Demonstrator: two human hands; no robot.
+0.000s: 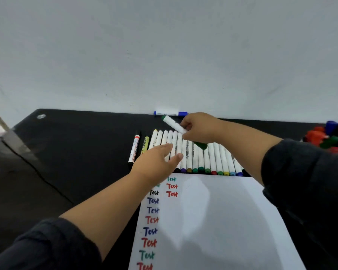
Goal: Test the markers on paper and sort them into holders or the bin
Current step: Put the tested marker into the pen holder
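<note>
My right hand [200, 127] grips a white marker with a green cap [173, 123], held tilted above a row of several white markers [209, 158] lying side by side on the black table [76, 145]. My left hand [157, 161] reaches over the row's left end with fingers straight and holds nothing. Below the row lies a white paper sheet [222, 221] with the word "Test" written many times in red, blue, green and black.
A blue marker [170, 113] lies against the wall at the table's back edge. Left of the row lie a red-banded marker [134, 148] and a yellow marker [144, 143]. A heap of coloured markers or caps [330, 138] sits at the far right.
</note>
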